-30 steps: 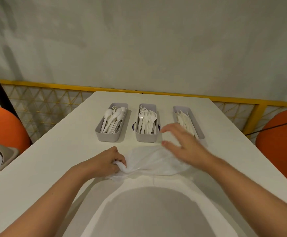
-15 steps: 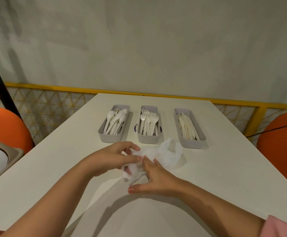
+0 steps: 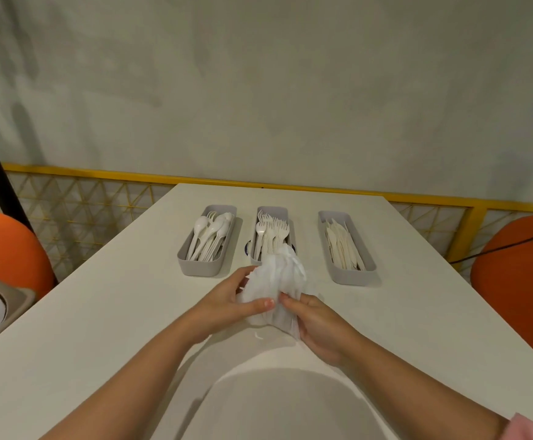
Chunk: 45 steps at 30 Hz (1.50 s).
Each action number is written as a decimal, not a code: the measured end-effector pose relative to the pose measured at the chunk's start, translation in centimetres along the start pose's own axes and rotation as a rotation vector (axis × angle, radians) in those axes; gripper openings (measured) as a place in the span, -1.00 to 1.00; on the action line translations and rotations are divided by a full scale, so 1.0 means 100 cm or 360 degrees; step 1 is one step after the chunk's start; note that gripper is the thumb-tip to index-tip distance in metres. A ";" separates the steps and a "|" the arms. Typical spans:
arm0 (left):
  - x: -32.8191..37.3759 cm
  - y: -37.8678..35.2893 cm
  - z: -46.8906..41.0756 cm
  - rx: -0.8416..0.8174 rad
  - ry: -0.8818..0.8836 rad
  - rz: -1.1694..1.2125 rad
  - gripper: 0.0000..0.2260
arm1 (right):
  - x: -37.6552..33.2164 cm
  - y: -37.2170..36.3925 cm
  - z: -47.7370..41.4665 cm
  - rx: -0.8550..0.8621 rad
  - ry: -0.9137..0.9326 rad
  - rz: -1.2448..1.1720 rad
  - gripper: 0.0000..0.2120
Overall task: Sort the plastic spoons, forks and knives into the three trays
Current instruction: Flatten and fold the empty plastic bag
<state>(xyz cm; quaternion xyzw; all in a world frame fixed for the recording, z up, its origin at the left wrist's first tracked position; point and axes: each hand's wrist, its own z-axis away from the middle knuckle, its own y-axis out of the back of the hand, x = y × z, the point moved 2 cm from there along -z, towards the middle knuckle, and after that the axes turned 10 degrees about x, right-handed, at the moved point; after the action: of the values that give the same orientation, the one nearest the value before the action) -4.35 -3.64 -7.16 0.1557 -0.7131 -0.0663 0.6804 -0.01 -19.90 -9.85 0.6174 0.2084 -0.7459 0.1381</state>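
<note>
Head view: L hand (image 3: 227, 308) & R hand (image 3: 320, 323) both clutch the crumpled bag (image 3: 279, 277) just before the mid tray (image 3: 271, 210) of forks (image 3: 271, 231), spoons (image 3: 209, 233) ahead-left nearer L, knives (image 3: 341, 246) ahead-right nearer R, all long axes running away.

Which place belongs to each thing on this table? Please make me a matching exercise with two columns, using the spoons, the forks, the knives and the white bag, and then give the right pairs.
Column 1
1. spoons
2. forks
3. knives
4. white bag

Column 2
A. gripped by the left hand and the right hand
B. in the right tray
C. in the left tray
D. in the middle tray

Pairs: 1-C, 2-D, 3-B, 4-A
</note>
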 end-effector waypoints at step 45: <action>-0.027 -0.026 -0.059 0.0407 -0.0146 -0.0984 -0.85 | -0.016 0.015 -0.042 0.0754 0.0151 0.1912 -0.41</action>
<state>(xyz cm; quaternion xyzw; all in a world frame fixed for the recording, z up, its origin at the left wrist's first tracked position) 1.87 -4.54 -10.11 0.4456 -0.6644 -0.1866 0.5703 4.63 -19.30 -9.13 0.6726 -0.3377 -0.5364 0.3820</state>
